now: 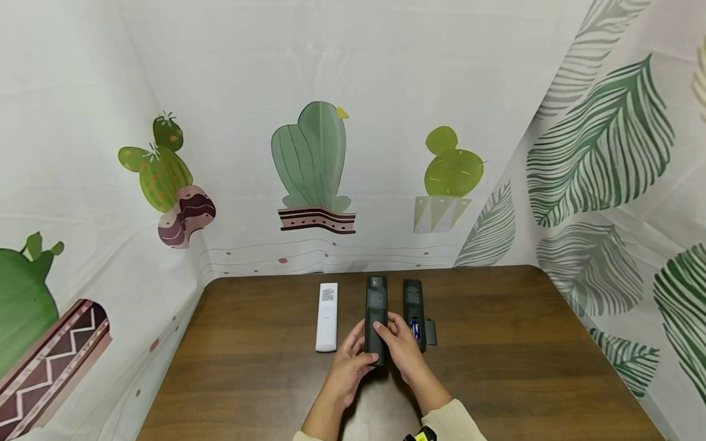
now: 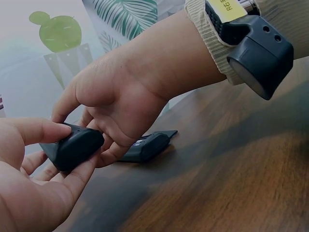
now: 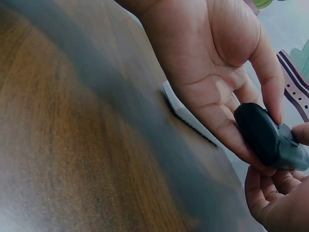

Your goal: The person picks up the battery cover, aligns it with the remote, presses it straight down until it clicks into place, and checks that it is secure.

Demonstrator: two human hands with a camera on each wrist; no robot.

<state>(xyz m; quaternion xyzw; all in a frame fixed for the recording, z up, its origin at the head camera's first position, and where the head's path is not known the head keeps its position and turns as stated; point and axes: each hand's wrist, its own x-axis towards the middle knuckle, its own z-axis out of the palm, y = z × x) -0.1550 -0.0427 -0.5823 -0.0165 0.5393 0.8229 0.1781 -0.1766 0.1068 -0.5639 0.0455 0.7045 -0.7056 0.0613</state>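
We hold the black remote [image 1: 377, 300] above the desk [image 1: 518, 355], fingers of left hand [image 1: 347, 372] and right hand [image 1: 405, 352] curled round it, judging it light, stiff, perhaps slippery, best gripped by its sides

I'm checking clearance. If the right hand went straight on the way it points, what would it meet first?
The held black remote, since the right hand grips it and points across it; what comes next is uncertain, depth being unclear.
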